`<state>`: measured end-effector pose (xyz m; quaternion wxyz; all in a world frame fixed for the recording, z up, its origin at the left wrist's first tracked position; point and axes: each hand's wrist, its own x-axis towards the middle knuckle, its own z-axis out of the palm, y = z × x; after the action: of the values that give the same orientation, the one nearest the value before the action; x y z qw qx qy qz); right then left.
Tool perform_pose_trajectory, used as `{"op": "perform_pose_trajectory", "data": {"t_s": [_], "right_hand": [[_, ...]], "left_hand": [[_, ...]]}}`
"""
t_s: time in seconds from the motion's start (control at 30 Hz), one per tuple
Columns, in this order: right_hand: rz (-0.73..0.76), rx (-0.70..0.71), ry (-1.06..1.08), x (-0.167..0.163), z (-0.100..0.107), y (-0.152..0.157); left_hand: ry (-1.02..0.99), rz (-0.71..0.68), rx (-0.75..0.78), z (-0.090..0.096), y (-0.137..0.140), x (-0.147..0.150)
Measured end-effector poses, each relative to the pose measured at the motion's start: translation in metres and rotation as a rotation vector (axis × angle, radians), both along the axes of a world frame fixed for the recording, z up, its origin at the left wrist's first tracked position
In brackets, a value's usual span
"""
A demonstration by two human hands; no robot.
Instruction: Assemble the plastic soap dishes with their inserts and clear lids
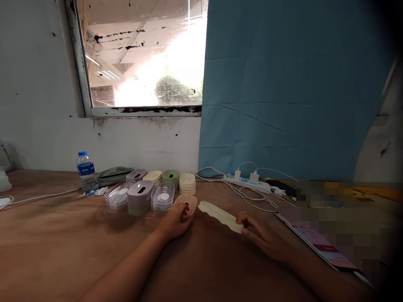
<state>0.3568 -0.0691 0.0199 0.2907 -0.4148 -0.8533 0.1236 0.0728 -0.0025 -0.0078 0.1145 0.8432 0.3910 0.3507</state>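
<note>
1. The fingers of the left hand (175,220) curled over the peach container (188,199) near its dark slot, apparently to steady it on the surface (195,268); how firmly they gripped, I could not tell.
2. The fingers of the right hand (260,234) were nearly closed, pinching one end of the pale scalloped strip (218,214), probably leaving its length free, just right of the container.
3. Clear trays (162,196) and cream pieces (187,183) stood stacked, likely saving room.

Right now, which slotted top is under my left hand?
The peach one: your left hand rests on it. The mauve tops and green top are untouched.
</note>
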Motion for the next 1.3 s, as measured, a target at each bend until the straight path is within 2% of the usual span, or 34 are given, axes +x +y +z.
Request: {"op": "perform_pose_trajectory", "data": {"t_s": [0.2,0.37,0.53,0.6,0.73,0.8,0.87,1.0,1.17,1.3], "right_hand": [[0.207,-0.026,-0.162,-0.007,0.003,-0.007],[0.211,0.0,-0.233,-0.015,0.001,-0.008],[0.157,0.023,-0.279,-0.021,-0.002,-0.01],[0.136,0.062,-0.291,-0.02,-0.003,-0.009],[-0.012,0.277,-0.186,-0.016,-0.006,-0.005],[-0.075,0.32,-0.128,-0.015,-0.006,-0.005],[-0.073,0.271,-0.139,-0.017,-0.006,-0.007],[0.005,0.082,-0.232,-0.027,-0.005,-0.014],[0.057,-0.159,-0.298,-0.033,-0.007,-0.016],[0.07,-0.248,-0.314,-0.032,-0.006,-0.015]], "left_hand": [[0.047,0.017,0.023,-0.003,0.001,0.001],[0.001,-0.015,0.045,-0.005,0.002,0.001],[-0.16,-0.003,0.106,0.004,-0.006,0.004],[-0.193,-0.052,0.12,0.01,-0.013,0.002],[-0.144,-0.267,0.103,0.019,-0.027,-0.008],[-0.099,-0.361,0.063,0.021,-0.033,-0.012],[-0.061,-0.423,0.016,0.022,-0.036,-0.015],[0.018,-0.504,-0.069,0.022,-0.038,-0.014],[0.081,-0.534,-0.122,0.021,-0.036,-0.01],[0.117,-0.544,-0.142,0.021,-0.036,-0.011]]}}
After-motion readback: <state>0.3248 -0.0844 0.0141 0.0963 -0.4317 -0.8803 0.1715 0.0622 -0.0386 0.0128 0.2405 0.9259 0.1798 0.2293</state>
